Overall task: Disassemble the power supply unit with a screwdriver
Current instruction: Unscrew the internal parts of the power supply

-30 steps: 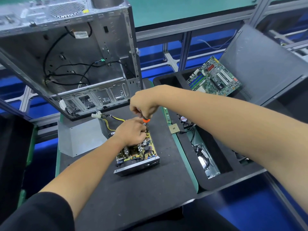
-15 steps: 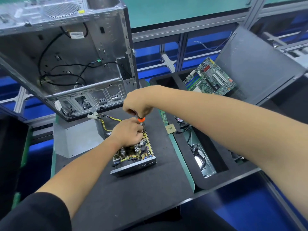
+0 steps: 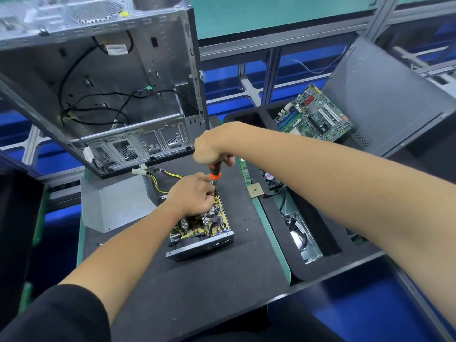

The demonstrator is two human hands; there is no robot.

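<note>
Power supply, an open metal tray with a yellow board, lies under both grips: right hand wraps the orange-black screwdriver upright; left hand pinches its shaft.

An open computer case stands at rear left. A motherboard leans in the black tray at right.

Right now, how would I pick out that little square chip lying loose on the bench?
Find the open power supply unit on the black mat, under the person's hands. Look right, to the mat's green edge beside the black foam tray. The processor chip lies there: a small, flat, gold-tan square, bare and wireless, unlike the big green motherboard behind.
</note>
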